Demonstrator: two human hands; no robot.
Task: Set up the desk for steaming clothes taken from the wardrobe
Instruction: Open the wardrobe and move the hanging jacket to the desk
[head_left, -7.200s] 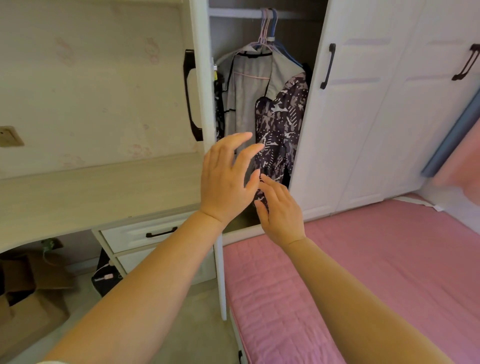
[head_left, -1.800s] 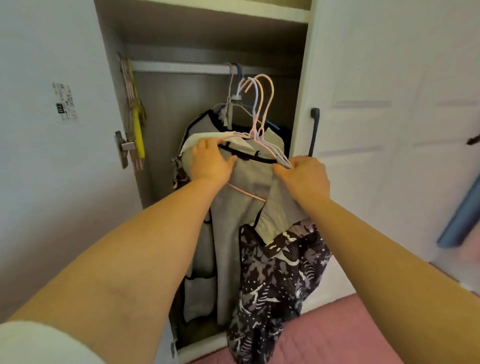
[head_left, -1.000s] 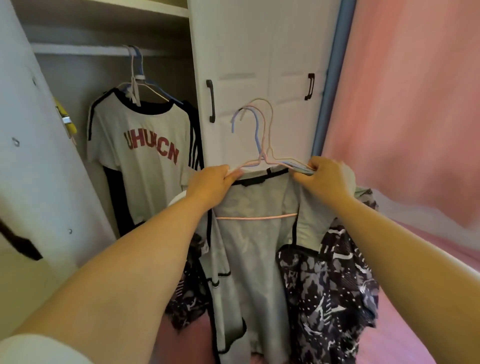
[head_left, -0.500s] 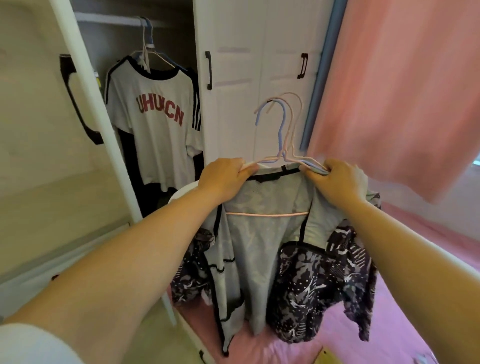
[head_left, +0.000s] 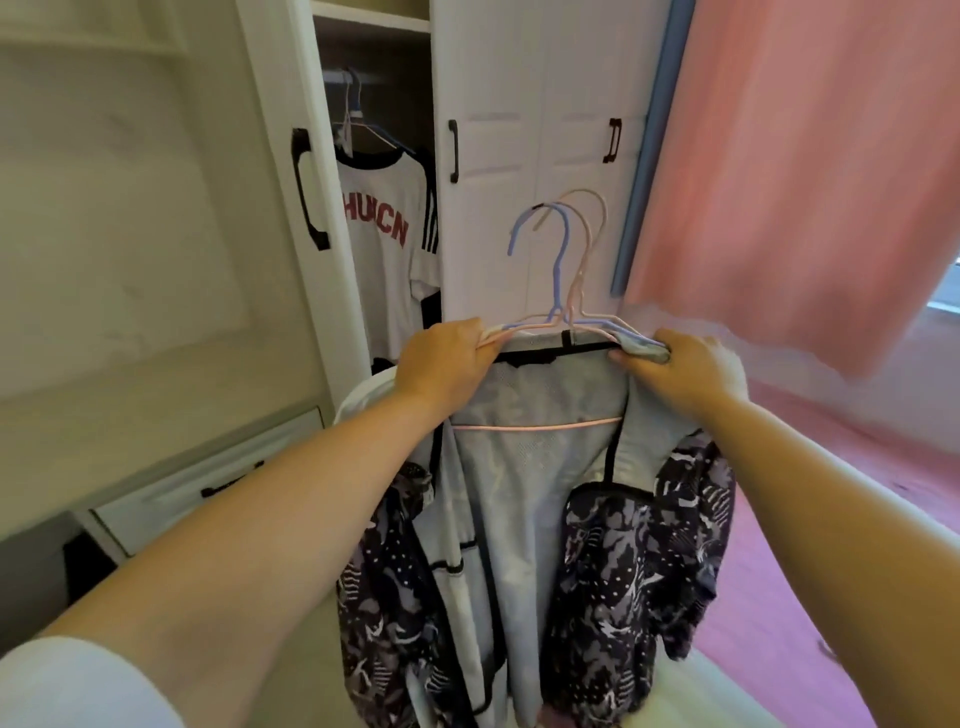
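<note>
Pale wood desk (head_left: 156, 410) beside wardrobe (head_left: 519, 130)

Pink curtain (head_left: 789, 156) hanging at right — blue trim (head_left: 652, 156) running down beside it. Pink bedspread (head_left: 810, 561) spread low right. Pale wall (head_left: 130, 208) off left — blurred.

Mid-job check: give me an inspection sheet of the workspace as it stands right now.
Surface: desk, pale wood top, at left.
Job's things: grey garment and dark patterned garment on bundled hangers, held clear of the wardrobe.
Clutter: nothing seen.
Grippers: left hand grips one hanger end, right hand the other.
Cables: nothing seen.
Surroundings: white lettered T-shirt hanging in the wardrobe; pink curtain; pink bedding; drawer under the desk.
</note>
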